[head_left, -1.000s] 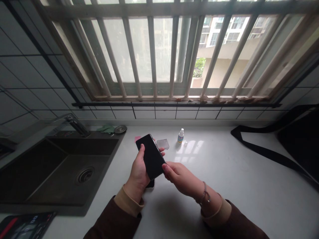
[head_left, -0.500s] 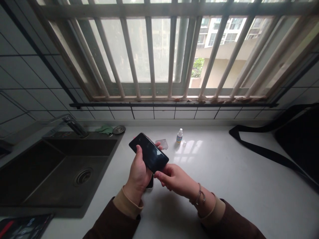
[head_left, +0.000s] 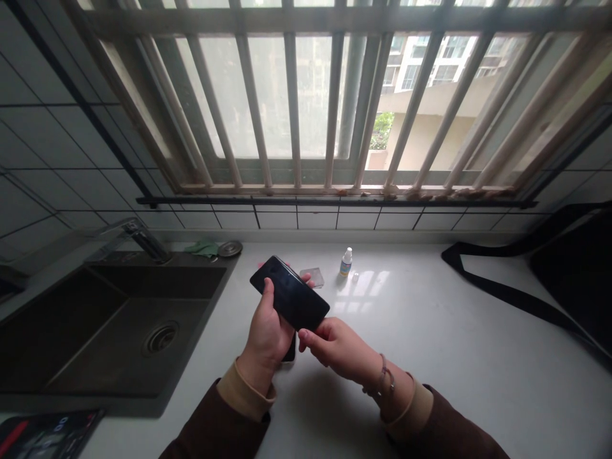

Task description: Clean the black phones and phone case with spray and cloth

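Note:
A black smartphone point(head_left: 289, 293) with a dark, glossy screen is tilted above the counter. My left hand point(head_left: 268, 331) is wrapped around it from below, thumb over the near long edge and fingertips showing past the far edge. At the phone's lower right end, my right hand point(head_left: 337, 344) is closed, its thumb and curled fingers at the corner; part of the fingers is hidden behind the phone. On the counter beneath my left hand lies a dark, flat object with a pale edge point(head_left: 289, 352), mostly covered.
Beyond the phone are a small clear flat case point(head_left: 313, 276), a white dropper bottle point(head_left: 346, 262) and its small cap point(head_left: 355, 276). A pink item point(head_left: 261, 264) peeks out behind the phone. The sink point(head_left: 191, 319) is left; a black strap point(head_left: 507, 296) lies right.
The phone and both hands sit slightly further right in the picture, mostly along with a small shift of the whole view. The phone lies a little flatter and its screen reflection has faded.

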Action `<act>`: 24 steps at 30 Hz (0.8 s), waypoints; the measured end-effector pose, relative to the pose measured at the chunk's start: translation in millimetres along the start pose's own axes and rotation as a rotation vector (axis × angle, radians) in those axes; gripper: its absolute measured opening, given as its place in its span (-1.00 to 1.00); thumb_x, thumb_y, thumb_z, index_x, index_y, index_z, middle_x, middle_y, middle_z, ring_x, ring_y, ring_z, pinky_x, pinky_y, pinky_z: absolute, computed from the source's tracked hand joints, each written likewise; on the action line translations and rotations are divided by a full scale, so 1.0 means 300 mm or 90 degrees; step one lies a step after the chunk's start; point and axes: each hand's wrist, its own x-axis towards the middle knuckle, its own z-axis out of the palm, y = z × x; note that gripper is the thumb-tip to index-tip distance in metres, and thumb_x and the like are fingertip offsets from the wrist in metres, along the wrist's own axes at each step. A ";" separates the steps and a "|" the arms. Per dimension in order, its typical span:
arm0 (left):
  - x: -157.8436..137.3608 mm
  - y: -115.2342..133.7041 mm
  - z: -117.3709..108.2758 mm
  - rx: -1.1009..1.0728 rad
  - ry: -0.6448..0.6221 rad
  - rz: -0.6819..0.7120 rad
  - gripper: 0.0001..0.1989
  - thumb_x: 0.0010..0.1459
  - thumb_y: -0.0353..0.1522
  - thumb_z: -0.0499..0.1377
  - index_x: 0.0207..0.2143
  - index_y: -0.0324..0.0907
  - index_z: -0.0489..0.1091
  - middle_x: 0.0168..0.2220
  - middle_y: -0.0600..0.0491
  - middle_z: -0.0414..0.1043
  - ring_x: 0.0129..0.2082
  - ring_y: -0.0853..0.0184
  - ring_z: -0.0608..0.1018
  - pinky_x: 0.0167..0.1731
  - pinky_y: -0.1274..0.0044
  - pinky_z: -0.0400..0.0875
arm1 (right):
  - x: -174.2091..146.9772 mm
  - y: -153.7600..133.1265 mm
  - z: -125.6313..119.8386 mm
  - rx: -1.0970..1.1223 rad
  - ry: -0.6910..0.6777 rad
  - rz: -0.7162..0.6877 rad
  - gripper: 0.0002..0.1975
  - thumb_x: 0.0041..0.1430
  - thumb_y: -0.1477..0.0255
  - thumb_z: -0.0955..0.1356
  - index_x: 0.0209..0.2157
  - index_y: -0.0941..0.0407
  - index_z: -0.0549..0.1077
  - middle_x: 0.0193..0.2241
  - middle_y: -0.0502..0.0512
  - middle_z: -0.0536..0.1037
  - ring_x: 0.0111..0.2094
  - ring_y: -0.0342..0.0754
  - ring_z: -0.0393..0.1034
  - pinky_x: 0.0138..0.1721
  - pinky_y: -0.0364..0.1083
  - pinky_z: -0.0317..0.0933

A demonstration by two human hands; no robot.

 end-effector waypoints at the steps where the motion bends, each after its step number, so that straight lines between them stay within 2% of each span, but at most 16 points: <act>1: 0.006 0.007 -0.004 -0.005 0.025 0.010 -0.45 0.42 0.04 0.10 0.23 -0.12 0.43 0.05 -0.20 0.61 -0.01 0.09 0.68 -0.05 0.27 0.64 | -0.001 -0.005 -0.002 -0.012 -0.022 0.011 -0.48 0.41 -0.02 0.35 -0.26 0.16 0.66 -0.64 -0.10 0.31 -0.59 -0.20 0.13 -0.52 -0.18 0.05; 3: 0.019 0.021 -0.012 -0.005 0.079 0.032 -0.48 0.42 0.04 0.10 0.09 -0.17 0.51 -0.05 -0.16 0.65 -0.15 0.16 0.70 -0.15 0.36 0.65 | -0.003 -0.012 -0.006 -0.024 -0.071 0.035 -0.48 0.39 -0.04 0.37 -0.26 0.16 0.66 -0.61 -0.08 0.36 -0.59 -0.20 0.17 -0.51 -0.18 0.09; 5: 0.030 0.031 -0.020 0.014 0.125 0.026 -0.49 0.41 0.02 0.12 -0.02 -0.23 0.56 -0.14 -0.13 0.66 -0.28 0.22 0.69 -0.25 0.42 0.65 | -0.003 -0.011 -0.013 -0.007 -0.069 0.044 -0.44 0.37 -0.09 0.36 -0.29 0.16 0.60 -0.56 -0.05 0.43 -0.60 -0.19 0.25 -0.52 -0.18 0.13; 8: 0.033 0.028 -0.030 0.059 0.131 -0.040 -0.49 0.38 0.01 0.16 -0.08 -0.27 0.58 -0.21 -0.12 0.65 -0.38 0.25 0.66 -0.34 0.44 0.63 | -0.001 -0.003 -0.027 0.017 0.055 -0.013 -0.40 0.40 -0.16 0.27 -0.30 0.12 0.47 -0.57 -0.07 0.43 -0.60 -0.16 0.31 -0.50 -0.16 0.19; 10: 0.027 0.014 -0.032 0.104 0.099 -0.081 -0.49 0.34 0.01 0.23 -0.08 -0.29 0.57 -0.24 -0.12 0.64 -0.38 0.24 0.65 -0.31 0.42 0.63 | 0.001 0.001 -0.035 0.022 0.129 -0.072 -0.40 0.44 -0.15 0.21 -0.28 0.10 0.44 -0.61 -0.09 0.38 -0.58 -0.13 0.32 -0.46 -0.15 0.22; 12: 0.017 -0.003 -0.033 0.163 0.062 -0.086 -0.49 0.29 0.00 0.30 -0.07 -0.30 0.57 -0.27 -0.11 0.63 -0.36 0.22 0.65 -0.28 0.42 0.62 | 0.002 0.002 -0.037 0.018 0.170 -0.111 -0.41 0.47 -0.13 0.18 -0.28 0.10 0.44 -0.60 -0.09 0.36 -0.55 -0.12 0.32 -0.44 -0.14 0.22; 15: -0.003 -0.018 -0.033 0.250 0.003 -0.038 -0.53 0.25 -0.01 0.35 -0.07 -0.23 0.53 -0.31 -0.01 0.58 -0.35 0.27 0.62 -0.29 0.49 0.56 | -0.001 -0.003 -0.035 -0.017 0.232 -0.158 -0.42 0.50 -0.09 0.17 -0.35 0.08 0.41 -0.57 -0.07 0.36 -0.52 -0.12 0.28 -0.43 -0.14 0.18; 18: -0.018 -0.015 -0.034 0.345 -0.092 0.005 -0.61 0.31 -0.02 0.30 -0.04 -0.12 0.48 -0.32 0.10 0.52 -0.38 0.34 0.56 -0.35 0.56 0.48 | -0.009 -0.009 -0.039 -0.053 0.298 -0.189 -0.39 0.53 -0.05 0.14 -0.46 0.08 0.34 -0.58 -0.05 0.35 -0.52 -0.13 0.27 -0.41 -0.14 0.15; 21: -0.026 -0.006 -0.036 0.427 -0.200 -0.001 -0.66 0.36 -0.05 0.26 -0.05 -0.11 0.49 -0.25 0.07 0.52 -0.31 0.33 0.56 -0.28 0.55 0.46 | -0.014 -0.008 -0.050 -0.086 0.319 -0.194 -0.38 0.55 -0.03 0.12 -0.48 0.08 0.32 -0.57 -0.03 0.37 -0.51 -0.12 0.27 -0.43 -0.14 0.11; 24: -0.027 -0.003 -0.036 0.478 -0.260 -0.004 -0.68 0.38 -0.08 0.25 -0.07 -0.14 0.52 -0.17 0.02 0.53 -0.21 0.30 0.55 -0.17 0.52 0.45 | -0.014 -0.004 -0.058 -0.117 0.320 -0.206 -0.39 0.55 -0.02 0.11 -0.48 0.08 0.31 -0.57 -0.05 0.29 -0.52 -0.13 0.18 -0.47 -0.13 0.03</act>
